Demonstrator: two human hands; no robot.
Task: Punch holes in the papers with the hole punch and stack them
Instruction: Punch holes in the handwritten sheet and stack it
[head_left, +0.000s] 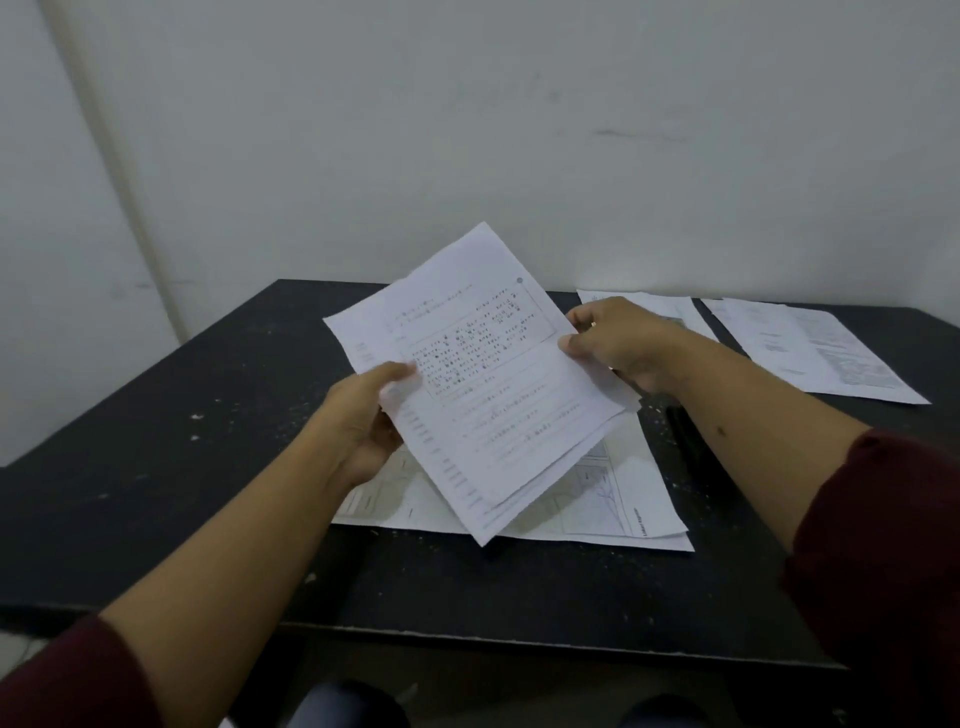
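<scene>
I hold a small sheaf of printed papers (483, 384) tilted in the air above the black table (171, 447). My left hand (363, 421) grips its left edge, thumb on top. My right hand (618, 338) pinches its right edge. A small punched hole shows near the sheaf's top right corner. Beneath the sheaf a stack of papers (613, 499) with drawings lies flat on the table. A dark object (685, 441), partly hidden behind my right forearm, lies beside that stack; I cannot tell whether it is the hole punch.
More printed sheets (810, 348) lie spread at the table's back right, against the white wall. Small white paper specks dot the tabletop. The table's front edge runs just above my knees at the bottom.
</scene>
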